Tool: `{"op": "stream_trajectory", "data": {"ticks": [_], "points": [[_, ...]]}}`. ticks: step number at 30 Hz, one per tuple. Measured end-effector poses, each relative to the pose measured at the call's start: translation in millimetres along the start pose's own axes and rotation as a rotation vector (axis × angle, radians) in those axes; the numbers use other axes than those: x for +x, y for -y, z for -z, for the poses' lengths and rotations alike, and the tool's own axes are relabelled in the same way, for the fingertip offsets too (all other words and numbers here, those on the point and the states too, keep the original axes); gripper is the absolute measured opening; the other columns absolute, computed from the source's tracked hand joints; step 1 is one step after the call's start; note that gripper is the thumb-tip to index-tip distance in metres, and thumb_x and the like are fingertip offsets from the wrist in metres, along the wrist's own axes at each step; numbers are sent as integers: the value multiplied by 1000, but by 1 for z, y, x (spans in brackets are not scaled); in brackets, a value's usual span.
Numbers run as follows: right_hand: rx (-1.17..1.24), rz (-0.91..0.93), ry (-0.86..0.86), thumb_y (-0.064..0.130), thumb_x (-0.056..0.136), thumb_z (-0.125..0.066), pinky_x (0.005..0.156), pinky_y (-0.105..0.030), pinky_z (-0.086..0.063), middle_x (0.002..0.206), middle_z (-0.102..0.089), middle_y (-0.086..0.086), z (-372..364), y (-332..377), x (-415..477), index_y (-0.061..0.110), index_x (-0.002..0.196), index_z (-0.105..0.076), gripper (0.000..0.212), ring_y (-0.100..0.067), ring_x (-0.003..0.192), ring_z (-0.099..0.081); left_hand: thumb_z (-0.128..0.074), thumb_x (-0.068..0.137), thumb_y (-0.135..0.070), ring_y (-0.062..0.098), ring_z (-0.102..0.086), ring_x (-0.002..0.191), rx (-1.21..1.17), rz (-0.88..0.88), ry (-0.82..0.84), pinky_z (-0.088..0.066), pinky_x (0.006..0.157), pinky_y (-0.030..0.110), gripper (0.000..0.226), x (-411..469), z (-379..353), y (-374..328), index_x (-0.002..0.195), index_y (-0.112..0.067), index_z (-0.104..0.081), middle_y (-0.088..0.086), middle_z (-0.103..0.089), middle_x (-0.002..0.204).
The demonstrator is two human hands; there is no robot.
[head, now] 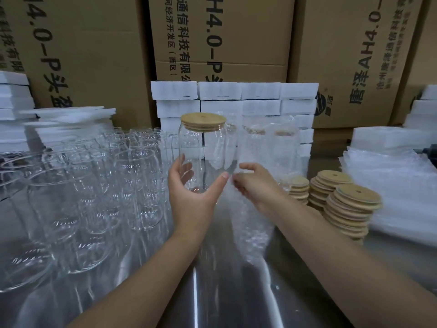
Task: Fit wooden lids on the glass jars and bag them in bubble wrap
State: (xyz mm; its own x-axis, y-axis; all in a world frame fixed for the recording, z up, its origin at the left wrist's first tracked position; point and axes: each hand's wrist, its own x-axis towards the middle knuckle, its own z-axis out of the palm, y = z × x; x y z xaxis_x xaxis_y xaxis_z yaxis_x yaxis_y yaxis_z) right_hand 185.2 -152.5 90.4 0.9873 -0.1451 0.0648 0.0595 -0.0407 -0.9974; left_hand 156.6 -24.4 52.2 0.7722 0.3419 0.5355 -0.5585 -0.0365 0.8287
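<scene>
jar (201, 150) is upright and raised above the table (236, 292), centre of view, with a lid (203, 121) seated on its mouth. left hand (191, 197) grips the jar's lower part: forearm reaching forward, palm turned towards the glass, thumb up the jar's right side, fingers curled round the left side and partly seen through the glass. right hand (255, 183) is just beside the jar's base, forearm coming in from the lower right, fingers bent and pinching the upper edge of a bubble bag (250, 223), which hangs down towards the table. whether the bag's mouth is spread cannot be told. empty jars (94, 185) stand crowded on the left. lid stacks (350, 204) stand on the right, near the right forearm. bagged jars (269, 147) stand behind the hands, before foam blocks (236, 100). wrap pile (390, 185) lies far right. cartons (236, 31) line the back.
</scene>
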Motion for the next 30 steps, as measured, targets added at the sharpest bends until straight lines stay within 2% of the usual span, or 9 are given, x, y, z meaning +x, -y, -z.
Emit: {"op": "stream_trajectory", "data": {"ticks": [3,6,9,11,14,17,22,26,30], "points": [[-451,122,150,20,95,-55,87,-29,-48,113,-62,-3,2,-25,2,19,143,-36,52,-22,110,-61,-84,70,-35,-2,-49,118,18,-8,-10,-44,83,16,86,1,0,-1,142,-31,-37,-14,-50,127],[-831,258,267,27,96,-53,97,-24,-41,130,-58,0,6,-38,-3,22,136,-50,40,-14,116,-56,-84,70,-36,3,-49,120,38,-15,-14,-46,95,27,87,3,1,0,143,-30,-36,-14,-50,128],[-965,370,292,41,91,-58,84,-25,-48,108,-67,6,4,-40,-11,25,108,-66,25,-9,93,-60,-84,70,-39,1,-49,118,47,-15,-24,-44,97,28,87,4,2,0,142,-30,-36,-18,-49,124],[-1013,409,252,58,81,-61,68,-24,-44,92,-63,9,1,-38,-18,27,93,-61,33,-6,79,-57,-84,70,-39,0,-50,117,35,-9,-33,-44,95,27,86,5,2,1,141,-31,-37,-19,-49,122],[-1149,449,213,77,67,-59,58,-26,-37,80,-55,12,-5,-36,-29,28,84,-51,53,-6,71,-52,-84,69,-40,1,-51,116,33,-3,-41,-43,95,26,86,6,3,2,141,-31,-37,-20,-49,120],[-1263,522,224,71,68,-59,60,-29,-35,84,-56,9,-9,-35,-35,27,83,-51,48,-12,75,-53,-84,69,-41,1,-51,116,32,7,-39,-43,94,25,87,6,3,3,141,-31,-37,-19,-50,121],[-1099,394,198,38,82,-60,64,-28,-47,83,-67,6,-5,-30,-35,24,82,-62,15,-13,73,-62,-81,69,-44,-8,-50,110,29,17,-10,-45,89,24,85,5,2,2,141,-33,-36,-21,-50,119],[-728,197,90,30,82,-61,62,-25,-48,70,-65,6,-1,-31,-25,19,72,-66,16,-11,66,-61,-83,68,-46,-7,-54,107,-8,50,15,-51,95,35,83,3,-1,0,138,-32,-41,-20,-54,116],[-337,13,30,23,82,-59,67,-29,-45,76,-62,-5,1,-31,-16,1,86,-70,25,-17,70,-55,-78,60,-52,3,-60,110,-110,132,64,-53,96,43,80,1,-4,-2,129,-36,-42,-13,-57,117]]}}
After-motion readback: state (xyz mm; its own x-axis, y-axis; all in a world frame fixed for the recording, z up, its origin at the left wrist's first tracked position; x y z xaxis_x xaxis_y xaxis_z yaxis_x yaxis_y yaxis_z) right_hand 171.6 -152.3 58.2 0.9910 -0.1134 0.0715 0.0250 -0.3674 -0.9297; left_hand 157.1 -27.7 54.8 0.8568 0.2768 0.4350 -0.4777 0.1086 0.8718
